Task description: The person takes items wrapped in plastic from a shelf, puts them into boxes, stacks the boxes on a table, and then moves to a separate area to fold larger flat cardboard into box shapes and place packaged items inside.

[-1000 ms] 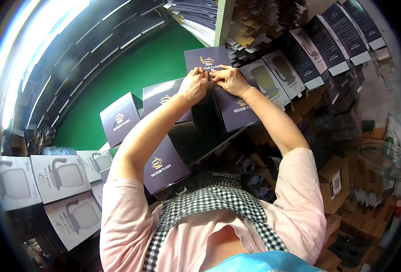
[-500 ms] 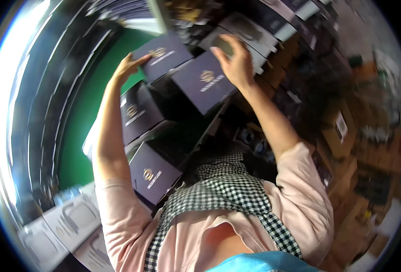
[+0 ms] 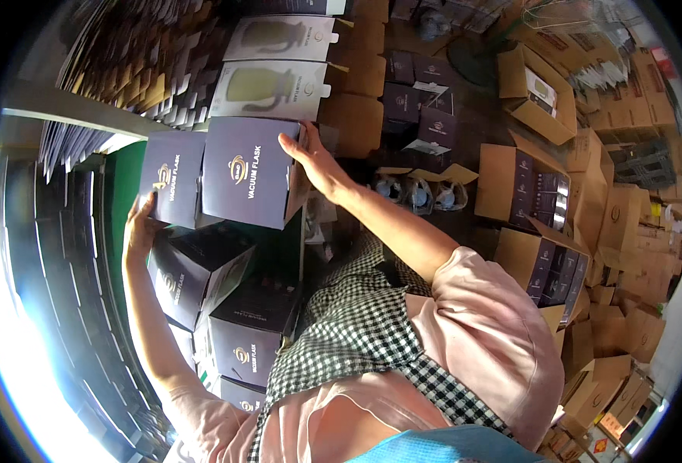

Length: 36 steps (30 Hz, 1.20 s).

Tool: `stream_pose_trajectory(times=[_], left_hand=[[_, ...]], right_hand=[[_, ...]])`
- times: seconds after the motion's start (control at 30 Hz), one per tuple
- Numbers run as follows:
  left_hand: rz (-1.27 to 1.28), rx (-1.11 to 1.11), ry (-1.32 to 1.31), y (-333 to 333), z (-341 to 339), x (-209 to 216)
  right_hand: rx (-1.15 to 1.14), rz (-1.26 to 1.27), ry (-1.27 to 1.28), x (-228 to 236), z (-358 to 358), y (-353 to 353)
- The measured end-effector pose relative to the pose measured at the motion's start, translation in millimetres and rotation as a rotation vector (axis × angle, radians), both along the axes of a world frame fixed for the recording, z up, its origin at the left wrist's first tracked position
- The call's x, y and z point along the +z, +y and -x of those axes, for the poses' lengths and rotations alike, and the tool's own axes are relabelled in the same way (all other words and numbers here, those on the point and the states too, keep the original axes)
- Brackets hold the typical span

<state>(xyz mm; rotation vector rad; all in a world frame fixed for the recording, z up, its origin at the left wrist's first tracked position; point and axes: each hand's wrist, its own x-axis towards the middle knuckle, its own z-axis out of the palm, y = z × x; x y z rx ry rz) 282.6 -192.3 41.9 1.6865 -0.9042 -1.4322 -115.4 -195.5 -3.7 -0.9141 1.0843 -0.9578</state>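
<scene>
Two dark purple cardboard boxes with gold emblems are side by side in front of me, a smaller-looking left box (image 3: pixel 177 170) and a right box (image 3: pixel 229 181). My left hand (image 3: pixel 140 224) is closed at the near left corner of the left box, thumb on its face. My right hand (image 3: pixel 316 162) grips the right box at its right edge, thumb on the face and fingers partly hidden down the side. Below them are more dark boxes of the same kind, one tilted box (image 3: pixel 179 282) and one nearer box (image 3: pixel 244 349) by my apron.
White boxes with jug pictures (image 3: pixel 268 85) stand beyond. Stacks of flat folded cardboard (image 3: pixel 136 65) fill the far left. On the right are open brown cartons (image 3: pixel 495 185) with dark boxes inside, and bagged items (image 3: pixel 420 193) in a carton. A green surface (image 3: pixel 115 201) lies left.
My view has turned, so the boxes appear lower and further left. My right hand, apart from the boxes before, now grips the right box's edge. The two boxes now sit closely side by side.
</scene>
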Motion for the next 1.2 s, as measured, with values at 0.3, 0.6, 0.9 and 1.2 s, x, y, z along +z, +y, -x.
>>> stream_pose_trajectory(times=[0.3,0.6,0.9,1.2], left_hand=[[-0.055,-0.246,-0.629,-19.7,-1.0,-1.1],[-0.300,-0.292,-0.695,111.2,-70.3,43.6],[-0.188,-0.215,-0.693,132.0,-51.7,25.6],[-0.034,0.156,-0.710,132.0,-126.5,86.4]], right_hand=[[0.034,0.126,0.022,-22.8,14.8,-45.9],[-0.157,0.080,0.116,-45.0,7.8,110.9],[0.573,-0.105,-0.110,-27.2,-181.5,137.9],[0.493,0.182,-0.006,49.2,-272.9,90.8]])
